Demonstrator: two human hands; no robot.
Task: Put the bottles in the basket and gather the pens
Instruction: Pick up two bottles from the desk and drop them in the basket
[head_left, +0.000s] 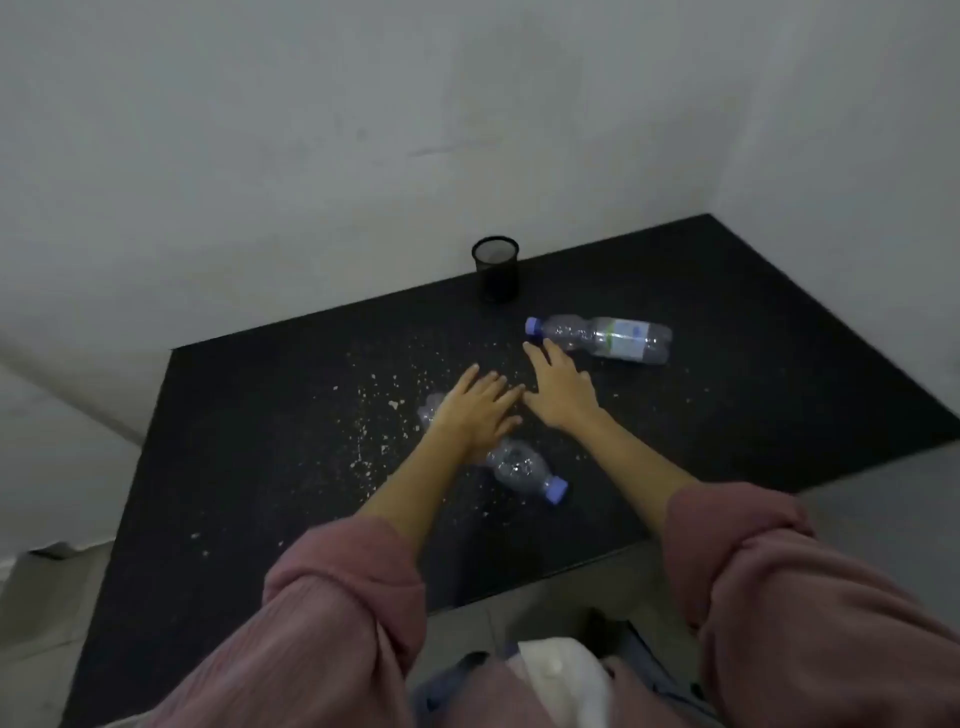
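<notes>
Two bottles (608, 339) (524, 467) (both lying down), one mesh cup (496, 269); left hand (480, 410) and right hand (558, 392) spread flat.

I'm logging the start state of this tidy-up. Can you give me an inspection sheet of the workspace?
Surface: black speckled tabletop set into a wall corner, scattered with pale crumbs.
Job's things: clear plastic bottle with blue cap and green label lying on its side at the far right; second clear plastic bottle with blue cap lying partly under the left hand. No pens or larger basket seen.
Clutter: black mesh cup upright by the wall, contents not visible.
Grippers: left hand spread flat over the near bottle; right hand open, fingertips close to the far bottle's neck.
Cables: nothing seen.
Surroundings: plain grey walls; pink sleeves pushed up.
</notes>
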